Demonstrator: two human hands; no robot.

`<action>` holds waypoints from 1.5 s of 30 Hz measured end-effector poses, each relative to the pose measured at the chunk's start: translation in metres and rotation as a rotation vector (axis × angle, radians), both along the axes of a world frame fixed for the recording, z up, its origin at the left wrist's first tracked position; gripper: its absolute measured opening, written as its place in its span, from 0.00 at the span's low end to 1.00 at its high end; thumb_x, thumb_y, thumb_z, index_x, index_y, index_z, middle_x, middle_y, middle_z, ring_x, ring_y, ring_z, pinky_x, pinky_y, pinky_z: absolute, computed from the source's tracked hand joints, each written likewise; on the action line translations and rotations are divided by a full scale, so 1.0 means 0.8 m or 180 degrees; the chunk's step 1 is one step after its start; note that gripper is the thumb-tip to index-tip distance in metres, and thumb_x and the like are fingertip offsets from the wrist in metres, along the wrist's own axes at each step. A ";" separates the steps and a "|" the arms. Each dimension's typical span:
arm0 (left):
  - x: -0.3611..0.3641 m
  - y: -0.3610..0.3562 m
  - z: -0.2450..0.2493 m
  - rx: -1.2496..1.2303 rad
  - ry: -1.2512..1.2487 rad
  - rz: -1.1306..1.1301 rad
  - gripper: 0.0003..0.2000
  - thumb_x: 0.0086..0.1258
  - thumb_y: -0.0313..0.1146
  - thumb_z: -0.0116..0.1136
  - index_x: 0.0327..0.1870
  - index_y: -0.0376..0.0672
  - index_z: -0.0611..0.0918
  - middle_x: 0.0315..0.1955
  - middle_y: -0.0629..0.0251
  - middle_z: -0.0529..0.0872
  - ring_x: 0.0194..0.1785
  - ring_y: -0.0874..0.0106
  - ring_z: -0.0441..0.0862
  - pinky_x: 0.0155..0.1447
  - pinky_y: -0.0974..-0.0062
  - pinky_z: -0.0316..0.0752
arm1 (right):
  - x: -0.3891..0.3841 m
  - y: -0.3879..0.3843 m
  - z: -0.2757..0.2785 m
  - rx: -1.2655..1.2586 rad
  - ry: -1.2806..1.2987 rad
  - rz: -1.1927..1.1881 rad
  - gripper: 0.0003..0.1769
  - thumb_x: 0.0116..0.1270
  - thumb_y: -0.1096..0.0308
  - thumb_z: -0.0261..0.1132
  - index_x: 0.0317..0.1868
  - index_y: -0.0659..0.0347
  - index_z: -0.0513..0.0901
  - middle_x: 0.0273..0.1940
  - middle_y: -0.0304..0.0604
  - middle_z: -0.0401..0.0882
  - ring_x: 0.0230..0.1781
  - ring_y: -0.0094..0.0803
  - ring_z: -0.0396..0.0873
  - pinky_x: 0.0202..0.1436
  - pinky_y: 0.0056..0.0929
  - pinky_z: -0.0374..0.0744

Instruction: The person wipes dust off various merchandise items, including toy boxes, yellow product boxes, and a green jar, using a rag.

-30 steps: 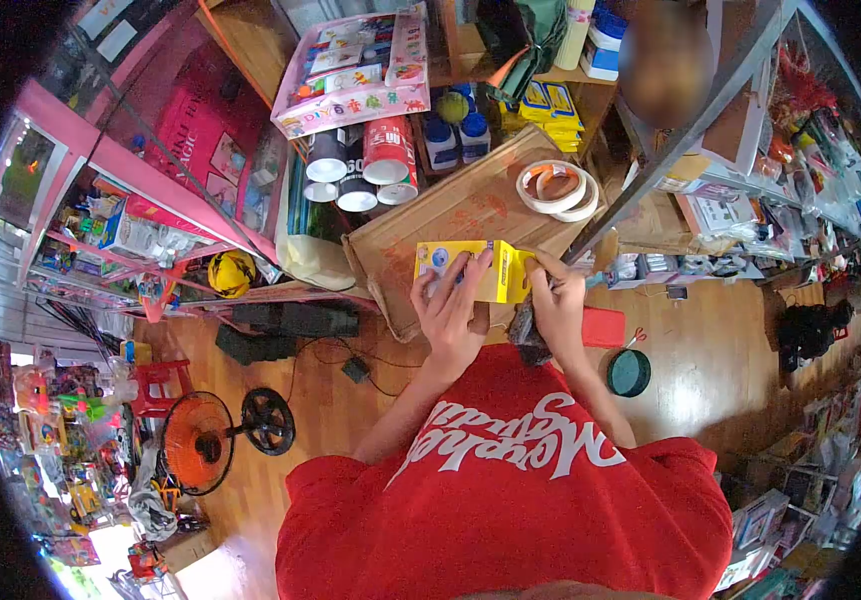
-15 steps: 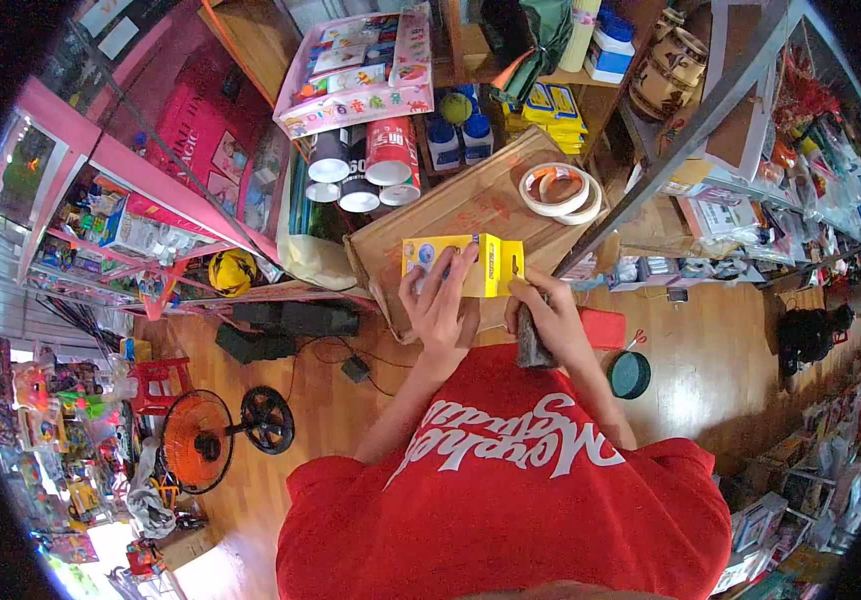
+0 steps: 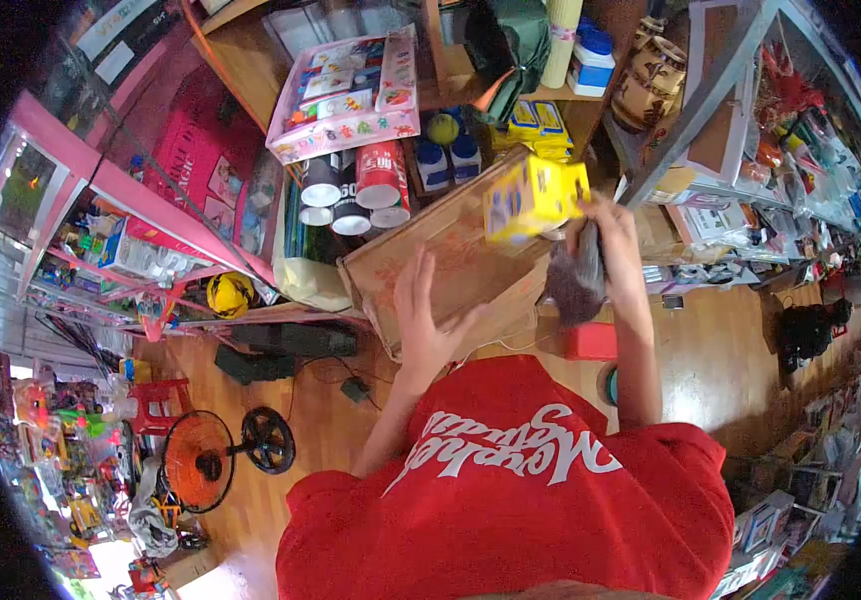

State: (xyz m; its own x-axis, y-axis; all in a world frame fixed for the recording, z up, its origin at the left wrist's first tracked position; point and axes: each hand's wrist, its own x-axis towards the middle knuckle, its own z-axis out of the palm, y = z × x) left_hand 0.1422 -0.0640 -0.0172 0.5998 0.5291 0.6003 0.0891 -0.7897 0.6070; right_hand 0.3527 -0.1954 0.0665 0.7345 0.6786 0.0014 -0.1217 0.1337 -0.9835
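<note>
My right hand (image 3: pixel 607 228) is raised over the right end of a cardboard box, gripping a yellow box (image 3: pixel 532 200) by its hang-tab end. The yellow box is blurred by motion. From the same hand hangs a dark grey, bristly or cloth-like thing (image 3: pixel 577 285), whose kind I cannot make out. My left hand (image 3: pixel 430 325) holds nothing; its fingers are apart, over the near left part of the cardboard box (image 3: pixel 420 270). The white tape rolls are mostly hidden behind the yellow box and my right hand.
Behind the cardboard box, a shelf holds several tubes (image 3: pixel 350 190), a pink patterned tray (image 3: pixel 350 140), blue-capped bottles (image 3: pixel 448 162) and yellow packs (image 3: pixel 540 125). A metal post (image 3: pixel 695 105) slants at the right. A fan (image 3: pixel 200 460) and a red case (image 3: pixel 590 342) are on the floor.
My right hand has carried the yellow box and the dark thing up and to the right. My left hand has let go of the yellow box and opened.
</note>
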 end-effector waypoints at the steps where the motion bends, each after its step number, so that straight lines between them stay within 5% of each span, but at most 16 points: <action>1: -0.002 -0.001 -0.004 -0.0030 0.0000 0.0049 0.41 0.53 0.37 0.71 0.69 0.42 0.62 0.68 0.52 0.62 0.68 0.53 0.62 0.68 0.57 0.58 | 0.023 0.011 -0.014 0.0196 -0.0090 -0.0110 0.12 0.66 0.64 0.56 0.33 0.67 0.75 0.17 0.44 0.76 0.15 0.27 0.73 0.21 0.23 0.72; 9: -0.028 -0.012 -0.019 -0.0414 0.0063 0.0012 0.27 0.61 0.30 0.64 0.62 0.42 0.71 0.62 0.53 0.70 0.66 0.55 0.66 0.68 0.60 0.60 | 0.072 0.098 -0.049 0.0305 0.0315 -0.0104 0.12 0.68 0.68 0.53 0.35 0.71 0.77 0.27 0.50 0.82 0.24 0.30 0.78 0.29 0.23 0.75; 16: -0.066 0.003 -0.022 -0.0336 0.0220 0.0379 0.22 0.63 0.26 0.60 0.60 0.42 0.74 0.61 0.54 0.73 0.67 0.58 0.67 0.69 0.61 0.60 | 0.087 0.133 -0.094 -0.0276 -0.1331 -0.0606 0.16 0.71 0.69 0.51 0.48 0.77 0.74 0.37 0.52 0.85 0.30 0.25 0.81 0.34 0.22 0.78; 20: -0.074 0.006 -0.030 -0.0461 0.0104 0.0482 0.21 0.64 0.25 0.59 0.59 0.42 0.74 0.59 0.55 0.75 0.65 0.58 0.69 0.68 0.62 0.62 | 0.088 0.137 -0.111 -0.0176 -0.1315 -0.0659 0.17 0.71 0.67 0.54 0.50 0.75 0.74 0.36 0.50 0.85 0.31 0.26 0.81 0.34 0.24 0.78; 23: -0.075 0.008 -0.031 -0.0517 0.0089 0.0461 0.20 0.65 0.26 0.59 0.59 0.41 0.74 0.58 0.55 0.76 0.64 0.58 0.71 0.67 0.63 0.64 | 0.066 0.127 -0.091 -0.0304 -0.1083 -0.0691 0.21 0.64 0.64 0.62 0.50 0.75 0.76 0.40 0.49 0.82 0.40 0.30 0.78 0.46 0.28 0.73; 29: -0.066 0.017 -0.034 -0.0394 0.0147 0.0248 0.19 0.65 0.26 0.58 0.59 0.40 0.75 0.57 0.54 0.77 0.63 0.58 0.72 0.65 0.64 0.65 | 0.067 0.118 -0.074 -0.0688 -0.1009 -0.0439 0.28 0.63 0.57 0.66 0.51 0.76 0.75 0.40 0.48 0.83 0.40 0.27 0.79 0.45 0.26 0.74; 32: -0.060 0.021 -0.031 -0.0426 0.0104 0.0064 0.20 0.65 0.26 0.58 0.59 0.39 0.74 0.57 0.54 0.77 0.62 0.58 0.72 0.65 0.65 0.65 | 0.051 0.099 -0.053 -0.0408 -0.0764 -0.0333 0.32 0.65 0.58 0.65 0.58 0.77 0.68 0.32 0.45 0.82 0.30 0.25 0.79 0.35 0.21 0.75; 33: -0.058 0.023 -0.027 -0.0466 0.0098 0.0027 0.20 0.65 0.26 0.58 0.59 0.39 0.74 0.57 0.53 0.77 0.62 0.58 0.73 0.65 0.65 0.65 | 0.043 0.093 -0.047 -0.0335 -0.0697 -0.0293 0.32 0.67 0.59 0.64 0.60 0.76 0.65 0.28 0.44 0.82 0.26 0.24 0.80 0.30 0.20 0.75; 36: -0.055 0.039 0.008 -0.0429 0.0105 0.0152 0.20 0.64 0.27 0.59 0.59 0.38 0.74 0.56 0.53 0.77 0.62 0.59 0.73 0.65 0.66 0.65 | 0.017 0.050 -0.015 -0.0122 -0.0550 -0.0111 0.28 0.68 0.61 0.62 0.61 0.71 0.69 0.46 0.41 0.79 0.43 0.21 0.76 0.45 0.19 0.74; 39: -0.043 0.082 0.050 0.0012 -0.0381 0.0288 0.21 0.62 0.25 0.60 0.58 0.36 0.74 0.56 0.54 0.77 0.61 0.61 0.72 0.65 0.67 0.64 | -0.006 0.003 0.001 -0.0136 -0.1007 -0.0080 0.26 0.64 0.65 0.65 0.61 0.67 0.72 0.48 0.40 0.78 0.50 0.25 0.73 0.57 0.25 0.69; 41: -0.034 0.117 0.087 0.0401 -0.0588 0.0620 0.22 0.61 0.25 0.62 0.58 0.38 0.75 0.55 0.53 0.77 0.59 0.58 0.74 0.64 0.64 0.67 | -0.016 -0.025 -0.003 -0.0102 -0.1264 0.0139 0.29 0.61 0.68 0.65 0.62 0.66 0.70 0.50 0.42 0.77 0.51 0.27 0.73 0.58 0.26 0.68; 45: 0.008 0.188 0.197 0.0634 -0.1384 0.0560 0.22 0.62 0.27 0.63 0.57 0.33 0.73 0.53 0.50 0.78 0.58 0.60 0.76 0.61 0.68 0.69 | -0.029 -0.065 -0.053 0.0164 -0.0510 0.0387 0.34 0.53 0.75 0.63 0.65 0.64 0.69 0.50 0.41 0.74 0.50 0.29 0.73 0.57 0.26 0.70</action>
